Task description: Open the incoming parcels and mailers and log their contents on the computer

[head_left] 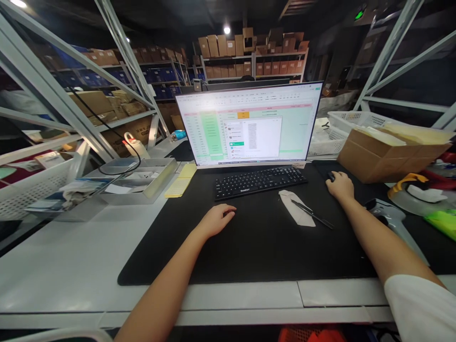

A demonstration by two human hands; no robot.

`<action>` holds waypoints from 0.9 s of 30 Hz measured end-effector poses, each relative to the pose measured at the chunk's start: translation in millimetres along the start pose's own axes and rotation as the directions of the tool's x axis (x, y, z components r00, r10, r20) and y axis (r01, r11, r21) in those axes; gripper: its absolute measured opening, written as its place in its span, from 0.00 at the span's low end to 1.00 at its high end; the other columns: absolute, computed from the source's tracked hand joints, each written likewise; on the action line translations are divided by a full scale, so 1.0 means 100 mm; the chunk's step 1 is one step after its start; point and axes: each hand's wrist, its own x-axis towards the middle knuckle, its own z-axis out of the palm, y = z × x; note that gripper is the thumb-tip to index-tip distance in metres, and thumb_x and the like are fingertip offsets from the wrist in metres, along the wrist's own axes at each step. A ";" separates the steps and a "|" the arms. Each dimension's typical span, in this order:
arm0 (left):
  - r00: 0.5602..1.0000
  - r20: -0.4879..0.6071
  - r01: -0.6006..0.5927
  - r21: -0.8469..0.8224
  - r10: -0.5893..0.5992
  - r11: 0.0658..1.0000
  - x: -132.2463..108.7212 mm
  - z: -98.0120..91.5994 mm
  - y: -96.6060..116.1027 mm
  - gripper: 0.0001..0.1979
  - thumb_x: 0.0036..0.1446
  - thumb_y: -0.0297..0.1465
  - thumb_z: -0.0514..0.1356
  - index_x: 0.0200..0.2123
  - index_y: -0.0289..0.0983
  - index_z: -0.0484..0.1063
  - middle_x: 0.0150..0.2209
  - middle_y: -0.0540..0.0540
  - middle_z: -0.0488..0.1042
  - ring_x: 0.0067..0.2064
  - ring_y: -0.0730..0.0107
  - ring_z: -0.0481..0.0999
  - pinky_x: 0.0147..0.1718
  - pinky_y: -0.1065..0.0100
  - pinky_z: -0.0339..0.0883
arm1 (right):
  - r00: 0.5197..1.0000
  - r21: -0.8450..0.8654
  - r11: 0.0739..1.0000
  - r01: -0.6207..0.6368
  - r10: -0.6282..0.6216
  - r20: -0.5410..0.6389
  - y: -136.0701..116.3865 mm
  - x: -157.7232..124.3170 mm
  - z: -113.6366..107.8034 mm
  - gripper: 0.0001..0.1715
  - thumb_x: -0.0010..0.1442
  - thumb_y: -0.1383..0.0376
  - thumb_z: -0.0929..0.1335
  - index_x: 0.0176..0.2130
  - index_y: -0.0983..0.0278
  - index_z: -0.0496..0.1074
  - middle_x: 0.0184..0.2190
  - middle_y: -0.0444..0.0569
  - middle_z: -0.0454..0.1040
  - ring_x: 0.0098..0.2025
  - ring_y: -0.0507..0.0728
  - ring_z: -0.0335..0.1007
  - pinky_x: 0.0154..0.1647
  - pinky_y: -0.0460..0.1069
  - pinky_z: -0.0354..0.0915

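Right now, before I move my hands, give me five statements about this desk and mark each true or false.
1. The right hand rests on the mouse. True.
2. The left hand lies on the keyboard. False: it is on the black mat, nearer the person than the keyboard.
3. A pen lies across the white paper. True.
4. The monitor is dark. False: it is lit, with a smaller window over a coloured table.
5. The yellow notes lie to the left of the keyboard. True.
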 end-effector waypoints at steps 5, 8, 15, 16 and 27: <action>1.000 -0.019 -0.016 -0.018 0.015 1.000 0.01 0.02 -0.05 0.19 0.66 0.41 0.54 0.49 0.40 0.81 0.49 0.43 0.82 0.51 0.57 0.81 0.55 0.58 0.73 | 1.000 -0.005 1.000 -0.017 0.016 -0.016 -0.03 -0.02 -0.04 0.31 0.64 0.60 0.64 0.63 0.67 0.72 0.64 0.61 0.65 0.58 0.70 0.68 0.60 0.60 0.64; 0.999 -0.032 -0.012 -0.031 0.011 0.999 0.03 0.04 -0.11 0.21 0.65 0.44 0.54 0.49 0.40 0.81 0.49 0.43 0.82 0.51 0.56 0.81 0.54 0.57 0.74 | 1.000 -0.021 1.000 -0.018 0.018 0.007 -0.03 -0.01 -0.04 0.29 0.65 0.61 0.64 0.61 0.65 0.74 0.62 0.60 0.67 0.56 0.69 0.69 0.59 0.58 0.65; 1.000 -0.010 0.010 -0.032 -0.010 0.999 0.07 0.05 -0.16 0.23 0.64 0.48 0.54 0.49 0.42 0.81 0.49 0.44 0.82 0.48 0.54 0.81 0.47 0.58 0.76 | 0.999 -0.035 0.999 -0.036 0.037 0.028 -0.02 0.03 -0.02 0.28 0.67 0.62 0.65 0.63 0.66 0.73 0.64 0.61 0.66 0.58 0.69 0.67 0.61 0.58 0.64; 1.000 -0.009 0.013 -0.034 -0.013 0.999 0.07 0.05 -0.16 0.23 0.64 0.49 0.54 0.49 0.43 0.81 0.49 0.44 0.82 0.48 0.54 0.81 0.48 0.58 0.76 | 0.999 -0.031 0.999 -0.033 0.034 0.030 -0.02 0.03 -0.02 0.28 0.67 0.62 0.64 0.63 0.66 0.72 0.64 0.62 0.65 0.59 0.69 0.67 0.62 0.58 0.63; 1.000 -0.004 0.011 -0.056 -0.011 0.998 0.08 0.08 -0.19 0.25 0.64 0.50 0.53 0.50 0.41 0.81 0.50 0.42 0.81 0.51 0.53 0.79 0.53 0.56 0.72 | 0.999 -0.008 0.999 -0.033 0.034 0.036 -0.01 0.08 0.02 0.27 0.71 0.61 0.65 0.65 0.68 0.70 0.66 0.63 0.63 0.63 0.69 0.63 0.66 0.57 0.59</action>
